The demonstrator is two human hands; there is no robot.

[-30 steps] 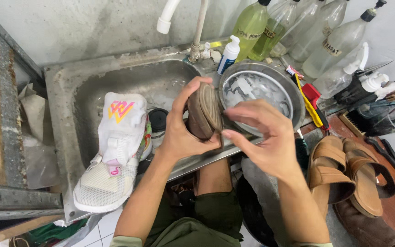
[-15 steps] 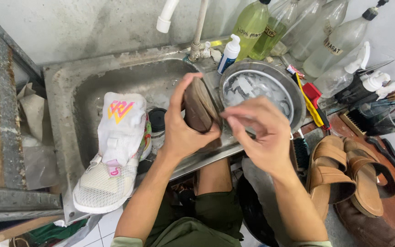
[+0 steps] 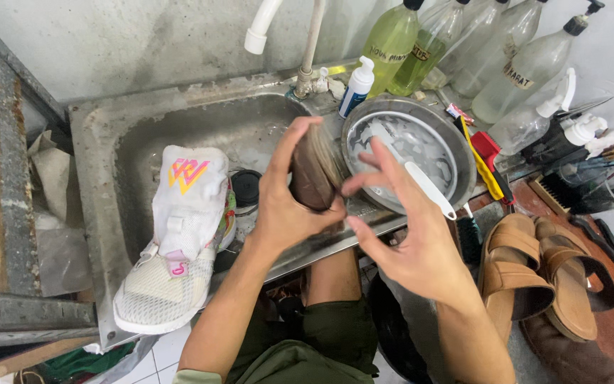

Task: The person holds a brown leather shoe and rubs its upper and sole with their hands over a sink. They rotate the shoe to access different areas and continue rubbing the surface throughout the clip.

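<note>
Brown sandal [image 3: 312,171] is gripped upright by L hand [image 3: 286,199] over sink [image 3: 101,163] edge, centre frame. R hand [image 3: 410,238], at 4 o'clock, fingers spread, nothing held. Soapy basin [image 3: 463,153] w/ white brush [image 3: 428,188] at 2 o'clock. Sole appears wet; pair [image 3: 541,274] at 4 o'clock looks untouched.

A stained grey wall [image 3: 129,43] rises behind a worn steel sink [image 3: 101,156], with white floor tiles [image 3: 168,348] below.
</note>
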